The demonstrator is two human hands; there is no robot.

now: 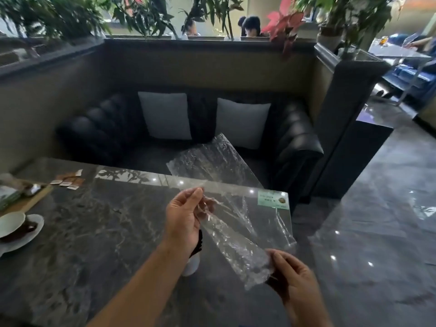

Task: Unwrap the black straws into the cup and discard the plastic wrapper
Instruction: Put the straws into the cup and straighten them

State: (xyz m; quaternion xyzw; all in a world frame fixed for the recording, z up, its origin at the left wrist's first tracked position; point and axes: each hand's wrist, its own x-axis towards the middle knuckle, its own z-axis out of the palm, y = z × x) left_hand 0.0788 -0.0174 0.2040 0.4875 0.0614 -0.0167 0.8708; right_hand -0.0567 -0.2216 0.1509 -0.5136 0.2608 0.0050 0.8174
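Note:
A long clear plastic wrapper is stretched above the dark marble table. My left hand pinches its middle between thumb and fingers. My right hand pinches its crumpled near end. The far end of the wrapper sticks up over the table's far edge. No straws show inside it. A white cup stands on the table under my left wrist, mostly hidden. Black straws poke out of it just beside the wrist.
At the left edge sit a white cup and saucer, a wooden tray and small sachets. A green card lies at the table's far right corner. A black sofa with two grey cushions faces the table. Glossy floor lies to the right.

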